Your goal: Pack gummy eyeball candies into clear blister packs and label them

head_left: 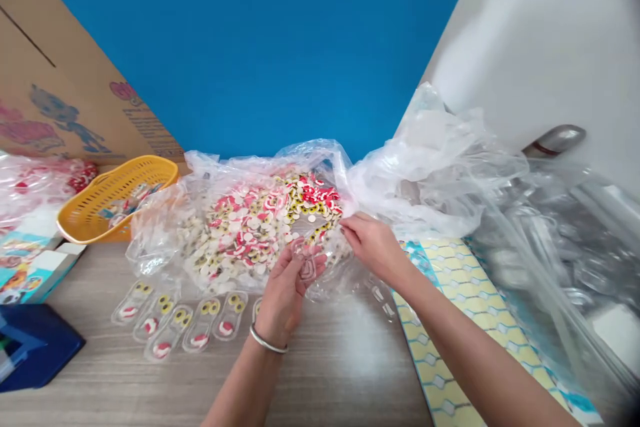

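My left hand (pixel 287 287), with a silver bangle at the wrist, holds a small clear plastic case (pixel 307 267) between thumb and fingers. To its right, my right hand (pixel 370 243) has its fingertips pinched together at the edge of the open plastic bag (pixel 165 213); whatever is between them is too small to make out. Inside the bag lies a spread of small red, white and yellow-green pieces (pixel 255 227). Several clear cases (pixel 163 337) lie in a row on the table at the left, each with two yellow-green eye-like pieces and a red-and-white piece.
A yellow basket (pixel 103 197) with small packets stands at the left, near a cardboard box (pixel 65 67) and a dark blue container (pixel 40 347). Yellow patterned sheeting (pixel 450 340) and a large clear bag of plastic parts (pixel 565 267) are at the right. A blue panel (pixel 280 47) rises behind.
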`<state>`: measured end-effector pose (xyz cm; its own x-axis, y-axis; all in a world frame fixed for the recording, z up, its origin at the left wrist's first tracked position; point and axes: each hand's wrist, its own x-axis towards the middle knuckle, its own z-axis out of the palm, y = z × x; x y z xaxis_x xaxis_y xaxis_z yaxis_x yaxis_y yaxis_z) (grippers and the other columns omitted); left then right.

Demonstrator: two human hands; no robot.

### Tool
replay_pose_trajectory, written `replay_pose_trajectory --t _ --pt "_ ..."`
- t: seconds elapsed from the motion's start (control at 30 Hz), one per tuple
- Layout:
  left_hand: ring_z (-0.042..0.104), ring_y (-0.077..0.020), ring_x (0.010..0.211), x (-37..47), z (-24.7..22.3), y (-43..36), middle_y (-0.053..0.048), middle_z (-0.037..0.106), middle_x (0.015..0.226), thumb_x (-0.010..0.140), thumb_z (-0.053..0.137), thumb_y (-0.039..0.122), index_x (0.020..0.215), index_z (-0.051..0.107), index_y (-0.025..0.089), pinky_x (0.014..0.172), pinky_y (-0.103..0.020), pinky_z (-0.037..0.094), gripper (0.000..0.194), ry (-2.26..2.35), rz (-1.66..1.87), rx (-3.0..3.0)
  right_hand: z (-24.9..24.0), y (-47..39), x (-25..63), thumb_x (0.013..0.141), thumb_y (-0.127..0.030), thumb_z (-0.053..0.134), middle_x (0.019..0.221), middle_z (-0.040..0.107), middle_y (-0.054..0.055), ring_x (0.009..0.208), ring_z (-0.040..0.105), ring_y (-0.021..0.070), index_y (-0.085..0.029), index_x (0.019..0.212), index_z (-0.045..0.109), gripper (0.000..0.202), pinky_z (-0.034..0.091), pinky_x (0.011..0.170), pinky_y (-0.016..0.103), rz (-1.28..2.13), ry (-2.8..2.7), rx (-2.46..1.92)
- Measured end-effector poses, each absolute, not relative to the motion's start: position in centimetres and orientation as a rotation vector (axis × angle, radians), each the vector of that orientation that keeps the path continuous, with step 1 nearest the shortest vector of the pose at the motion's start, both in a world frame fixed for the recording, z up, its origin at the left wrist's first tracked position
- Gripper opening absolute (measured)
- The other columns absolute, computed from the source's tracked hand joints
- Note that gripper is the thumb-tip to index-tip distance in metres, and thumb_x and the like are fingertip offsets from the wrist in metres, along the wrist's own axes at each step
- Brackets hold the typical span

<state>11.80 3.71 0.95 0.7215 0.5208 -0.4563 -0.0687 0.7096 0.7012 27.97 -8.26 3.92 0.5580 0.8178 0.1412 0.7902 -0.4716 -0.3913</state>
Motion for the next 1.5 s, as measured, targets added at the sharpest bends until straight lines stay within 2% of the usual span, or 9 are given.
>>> replay_pose_trajectory --t 0.2,0.33,0.57,0.77,0.87,0.97,1.1,1.23,1.5 --pt "0.075 -0.0265 0.091 13.0 -0.9 6.1 -0.010 0.075 0.103 0.076 0.078 0.022 0.114 0.059 0.017 0.079 -0.035 0.061 0.043 0.752 0.445 0.617 0.9 1.7 32.7 0.098 -0.017 0.046 0.112 0.069 0.011 0.105 0.063 0.0215 -0.019 0.108 0.071 0.027 0.044 0.084 0.028 0.174 -1.580 -2.597" --pt "0.075 -0.0271 0.091 13.2 -1.6 6.3 -0.011 0.075 0.104 0.074 0.080 0.024 0.109 0.062 0.016 0.078 -0.034 0.060 0.041 0.785 0.434 0.566 -0.9 3.0 33.5 0.096 -0.024 0.052 0.113 0.066 0.007 0.101 0.065 0.0216 -0.025 0.109 0.071 0.023 0.044 0.077 0.028 0.169 -1.736 -2.581" --pt "0.074 -0.0269 0.090 13.7 -1.8 6.6 -0.012 0.073 0.108 0.075 0.080 0.023 0.109 0.061 0.016 0.079 -0.034 0.060 0.040 0.781 0.417 0.516 -1.3 3.0 33.8 0.092 -0.024 0.056 0.108 0.066 0.007 0.088 0.064 0.0187 -0.021 0.095 0.071 0.016 0.041 0.071 0.027 0.204 -1.637 -2.539" --pt "0.073 -0.0225 0.085 14.3 -1.3 7.0 -0.009 0.071 0.104 0.090 0.067 0.035 0.114 0.061 0.017 0.076 -0.035 0.061 0.030 0.731 0.372 0.437 -0.1 1.3 30.6 0.080 -0.017 0.066 0.093 0.066 0.002 0.084 0.062 0.0159 -0.019 0.092 0.072 0.013 0.042 0.075 0.024 0.389 -1.503 -2.103" --pt "0.070 -0.0169 0.074 14.7 -1.5 7.0 -0.008 0.070 0.098 0.092 0.061 0.026 0.110 0.062 0.015 0.067 -0.031 0.060 0.021 0.744 0.392 0.458 0.2 0.6 29.2 0.082 -0.009 0.060 0.088 0.068 0.001 0.086 0.062 0.0154 -0.020 0.101 0.074 0.026 0.043 0.074 0.023 0.560 -1.572 -1.926" --pt "0.071 -0.0176 0.071 15.0 -1.8 7.0 -0.008 0.071 0.097 0.090 0.062 0.020 0.111 0.060 0.015 0.059 -0.027 0.058 0.022 0.813 0.386 0.489 0.4 1.1 29.7 0.088 -0.009 0.053 0.087 0.071 0.001 0.080 0.064 0.0139 -0.019 0.109 0.072 0.030 0.044 0.073 0.024 0.578 -1.428 -2.023" --pt "0.073 -0.0206 0.074 15.1 -2.0 7.0 -0.008 0.071 0.101 0.086 0.068 0.027 0.115 0.058 0.017 0.057 -0.026 0.056 0.032 0.848 0.387 0.517 0.0 3.6 31.3 0.093 -0.020 0.053 0.101 0.072 0.007 0.091 0.067 0.0198 -0.019 0.097 0.073 0.020 0.045 0.078 0.028 0.320 -1.409 -2.402" --pt "0.072 -0.0180 0.072 15.0 -2.1 6.7 -0.004 0.072 0.096 0.069 0.085 0.033 0.108 0.059 0.020 0.057 -0.024 0.055 0.049 0.834 0.388 0.592 -1.2 5.5 31.7 0.094 -0.024 0.052 0.115 0.068 0.012 0.094 0.068 0.0240 -0.018 0.103 0.071 0.022 0.047 0.077 0.031 0.289 -1.487 -2.632" --pt "0.070 -0.0174 0.070 15.0 -2.0 6.5 -0.003 0.071 0.092 0.065 0.086 0.036 0.100 0.062 0.020 0.058 -0.025 0.055 0.045 0.834 0.400 0.589 -0.8 2.3 30.6 0.079 -0.015 0.064 0.089 0.068 0.003 0.080 0.061 0.0155 -0.018 0.087 0.067 0.009 0.042 0.074 0.025 0.394 -1.313 -2.222"
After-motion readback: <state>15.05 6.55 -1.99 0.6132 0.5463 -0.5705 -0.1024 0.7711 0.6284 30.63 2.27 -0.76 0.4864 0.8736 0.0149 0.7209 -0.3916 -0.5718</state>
